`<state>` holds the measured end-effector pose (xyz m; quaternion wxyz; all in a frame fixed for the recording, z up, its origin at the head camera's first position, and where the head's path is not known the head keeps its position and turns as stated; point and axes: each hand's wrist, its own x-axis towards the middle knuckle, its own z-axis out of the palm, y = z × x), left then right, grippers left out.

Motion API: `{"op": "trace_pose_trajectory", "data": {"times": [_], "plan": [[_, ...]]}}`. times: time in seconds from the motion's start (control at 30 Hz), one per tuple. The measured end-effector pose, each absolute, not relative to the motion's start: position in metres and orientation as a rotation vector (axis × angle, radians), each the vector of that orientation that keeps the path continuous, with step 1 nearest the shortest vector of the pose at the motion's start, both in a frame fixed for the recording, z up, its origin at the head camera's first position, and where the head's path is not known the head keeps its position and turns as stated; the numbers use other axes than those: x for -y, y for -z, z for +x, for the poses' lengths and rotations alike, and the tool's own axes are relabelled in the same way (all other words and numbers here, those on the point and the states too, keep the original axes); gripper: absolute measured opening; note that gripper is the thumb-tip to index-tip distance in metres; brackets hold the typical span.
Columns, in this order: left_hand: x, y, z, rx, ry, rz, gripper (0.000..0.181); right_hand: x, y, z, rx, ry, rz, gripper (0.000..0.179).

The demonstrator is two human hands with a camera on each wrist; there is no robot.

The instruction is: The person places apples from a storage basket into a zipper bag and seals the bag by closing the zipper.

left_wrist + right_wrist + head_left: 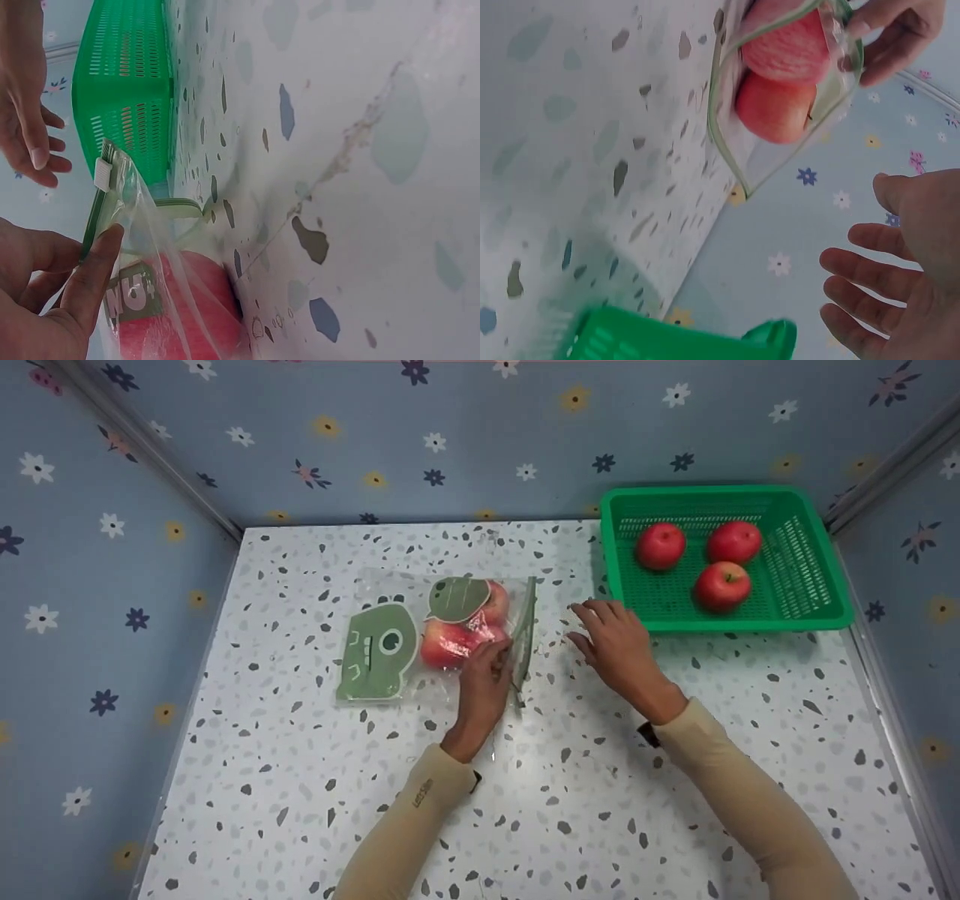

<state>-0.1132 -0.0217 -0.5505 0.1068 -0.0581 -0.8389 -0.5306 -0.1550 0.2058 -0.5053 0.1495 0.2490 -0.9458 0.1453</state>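
A clear zip bag (435, 682) printed with a green cartoon creature lies on the table with red apples (444, 645) inside. My left hand (484, 686) pinches the upper edge of its mouth, and the right wrist view shows that mouth (718, 135) gaping around two apples (776, 109). In the left wrist view, a white slider (103, 174) sits on the green zip strip near the pinching fingers. My right hand (619, 649) hovers between the bag and the green basket (739, 625), fingers spread and holding nothing.
Three red apples (722, 586) sit in the basket at the table's back right. The speckled white table (570, 817) is bordered by flowered blue walls (480, 442) at the back and both sides.
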Motion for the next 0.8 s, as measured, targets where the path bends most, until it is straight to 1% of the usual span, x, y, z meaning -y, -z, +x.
{"op": "trace_pose_trajectory", "data": {"times": [0.3,0.57,0.8], "plan": [[0.023,0.553,-0.114,2.471,1.574,-0.163,0.028,-0.243,0.488,-0.165,2.713,-0.531,0.564,0.042],[0.023,0.552,-0.113,2.504,1.545,-0.156,0.03,-0.285,0.484,-0.179,2.749,-0.526,0.411,0.046],[0.023,0.554,-0.113,2.486,1.563,-0.147,0.03,-0.315,0.482,-0.189,2.754,-0.523,0.309,0.042]]}}
